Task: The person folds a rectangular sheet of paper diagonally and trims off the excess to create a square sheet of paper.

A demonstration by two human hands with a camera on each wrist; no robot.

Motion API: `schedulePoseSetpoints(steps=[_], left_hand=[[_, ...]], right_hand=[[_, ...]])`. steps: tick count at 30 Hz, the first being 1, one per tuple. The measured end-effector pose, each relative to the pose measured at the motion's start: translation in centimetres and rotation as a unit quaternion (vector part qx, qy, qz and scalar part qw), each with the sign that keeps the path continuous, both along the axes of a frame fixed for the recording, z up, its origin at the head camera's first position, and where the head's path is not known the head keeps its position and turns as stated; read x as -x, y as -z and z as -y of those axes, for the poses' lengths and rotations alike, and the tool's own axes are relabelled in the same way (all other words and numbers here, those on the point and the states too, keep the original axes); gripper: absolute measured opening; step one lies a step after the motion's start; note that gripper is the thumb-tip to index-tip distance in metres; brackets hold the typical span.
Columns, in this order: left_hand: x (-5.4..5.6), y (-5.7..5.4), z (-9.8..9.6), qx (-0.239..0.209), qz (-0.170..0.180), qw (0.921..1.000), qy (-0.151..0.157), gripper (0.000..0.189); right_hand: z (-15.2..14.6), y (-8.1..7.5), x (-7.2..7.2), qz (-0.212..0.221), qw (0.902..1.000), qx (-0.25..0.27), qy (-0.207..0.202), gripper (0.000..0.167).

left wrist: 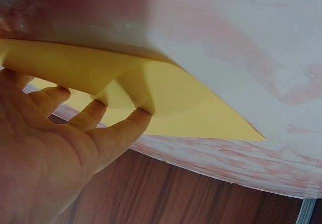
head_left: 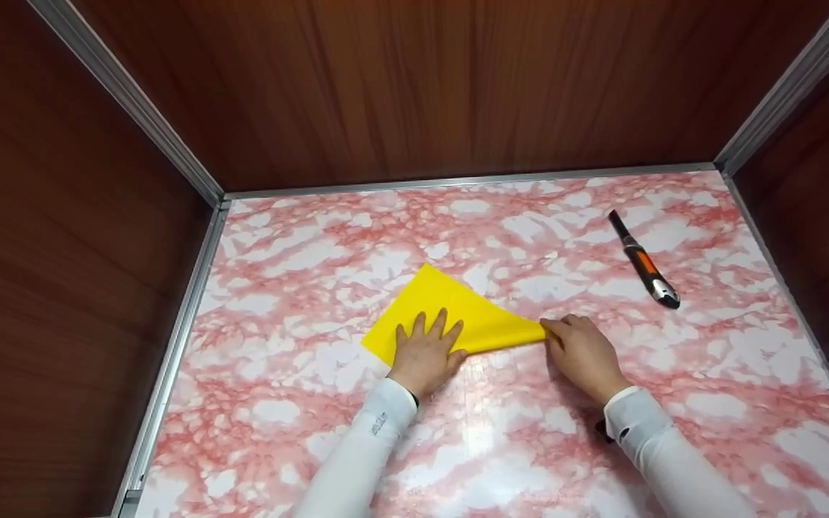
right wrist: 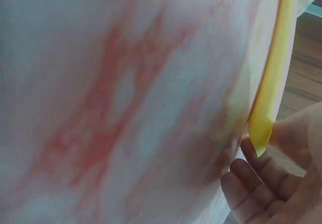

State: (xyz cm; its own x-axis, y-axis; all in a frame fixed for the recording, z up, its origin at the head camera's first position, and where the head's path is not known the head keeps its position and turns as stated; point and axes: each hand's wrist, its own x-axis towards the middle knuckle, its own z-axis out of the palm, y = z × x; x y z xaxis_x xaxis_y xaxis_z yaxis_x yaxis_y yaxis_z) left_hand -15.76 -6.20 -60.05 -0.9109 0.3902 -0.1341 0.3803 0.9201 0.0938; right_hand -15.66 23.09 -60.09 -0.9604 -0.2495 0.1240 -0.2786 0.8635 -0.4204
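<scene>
A yellow sheet of paper (head_left: 432,291) lies on the table, its near side folded over toward the right. Spread fingers of my left hand (head_left: 425,356) press down on the sheet; in the left wrist view its fingertips rest on the yellow paper (left wrist: 196,108) beside a raised, curved fold. At the sheet's right end, my right hand (head_left: 583,352) pinches the pointed corner between thumb and forefinger. The right wrist view shows that narrow yellow tip (right wrist: 261,133) held at the fingertips, the other fingers of the right hand (right wrist: 282,178) loosely bent.
A black and orange utility knife (head_left: 645,262) lies on the table at the right, beyond my right hand. The table (head_left: 299,424) has a red and white marbled top. Brown wood-grain panels (head_left: 458,93) with metal edging stand at the back and both sides.
</scene>
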Motion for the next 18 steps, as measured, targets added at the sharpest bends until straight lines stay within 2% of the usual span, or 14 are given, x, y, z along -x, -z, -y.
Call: schedulePoseSetpoints(steps=[4, 9, 18], left_hand=[[-0.06, -0.09, -0.11, 0.005, -0.001, 1.0000, -0.004, 0.060], [0.02, -0.18, -0.25, 0.013, 0.003, 0.9999, -0.007, 0.059], [0.15, 0.02, -0.48, 0.019, 0.001, 0.9998, -0.009, 0.060]], right_hand=[[-0.13, 0.04, -0.32, -0.016, 0.9996, 0.020, 0.009, 0.031], [-0.13, 0.24, -0.64, -0.036, 0.9993, 0.013, 0.002, 0.035], [-0.32, 0.49, -0.92, -0.043, 0.9989, 0.020, -0.003, 0.029]])
